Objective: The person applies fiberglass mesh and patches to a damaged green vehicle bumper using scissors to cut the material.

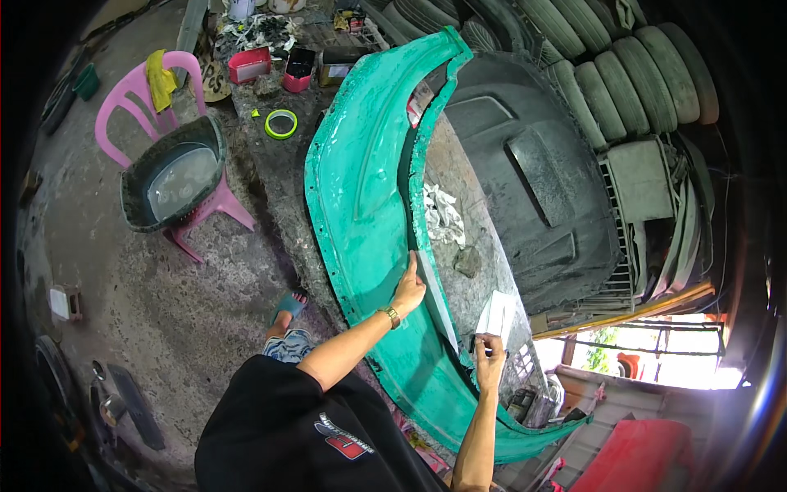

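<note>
A long, curved green car body panel (361, 164) lies across a worn workbench, small holes along its outer edge. Over its inner edge is my left hand (408, 293), index finger stretched out and the other fingers curled, with a gold watch (391, 316) at the wrist. The fingertip touches the upper end of a pale grey strip (434, 299) running along that edge. To the right, my right hand (490, 353) pinches the lower end of a folded white sheet (497, 316). Whether those fingers also hold the strip's lower end, I cannot tell.
A pink chair (135, 102) at left bears a dark basin (131, 201) of cloudy water and a yellow cloth (161, 80). On the bench lie a green tape roll (281, 124), crumpled white paper (441, 215) and red containers (249, 65). A black hood (525, 172) and stacked tyres (643, 78) stand beyond.
</note>
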`<state>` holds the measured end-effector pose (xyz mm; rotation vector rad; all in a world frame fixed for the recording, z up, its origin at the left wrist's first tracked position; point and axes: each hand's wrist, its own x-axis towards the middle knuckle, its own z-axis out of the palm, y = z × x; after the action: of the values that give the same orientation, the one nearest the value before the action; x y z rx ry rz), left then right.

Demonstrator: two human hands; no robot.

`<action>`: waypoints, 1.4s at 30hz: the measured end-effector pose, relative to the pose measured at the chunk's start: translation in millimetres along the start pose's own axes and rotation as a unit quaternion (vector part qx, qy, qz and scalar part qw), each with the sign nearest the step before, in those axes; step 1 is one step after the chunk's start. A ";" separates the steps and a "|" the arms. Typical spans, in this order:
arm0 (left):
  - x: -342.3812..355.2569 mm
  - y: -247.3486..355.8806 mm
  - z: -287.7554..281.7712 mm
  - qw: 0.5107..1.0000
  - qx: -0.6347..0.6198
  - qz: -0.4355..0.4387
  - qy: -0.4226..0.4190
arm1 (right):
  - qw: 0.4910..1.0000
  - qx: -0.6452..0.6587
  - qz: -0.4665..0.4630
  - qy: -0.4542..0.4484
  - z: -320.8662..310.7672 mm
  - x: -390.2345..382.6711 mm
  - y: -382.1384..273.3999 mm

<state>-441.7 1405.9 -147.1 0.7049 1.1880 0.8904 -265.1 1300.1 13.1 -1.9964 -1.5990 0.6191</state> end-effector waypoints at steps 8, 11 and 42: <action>-2.0 -23.0 16.5 0.999 0.050 0.011 0.013 | 1.000 -0.005 0.000 -0.007 1.5 1.0 -3.6; -15.5 -35.1 31.1 0.997 0.071 0.031 0.020 | 1.000 0.002 -0.001 -0.008 3.3 0.3 2.4; -89.5 -72.0 89.3 0.992 0.017 -0.089 -0.093 | 0.999 0.012 0.033 0.024 -27.1 -30.8 37.5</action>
<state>-351.3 1291.9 -144.2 0.6826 1.0822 0.6425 -226.3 1260.3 11.2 -2.0375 -1.4970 0.6075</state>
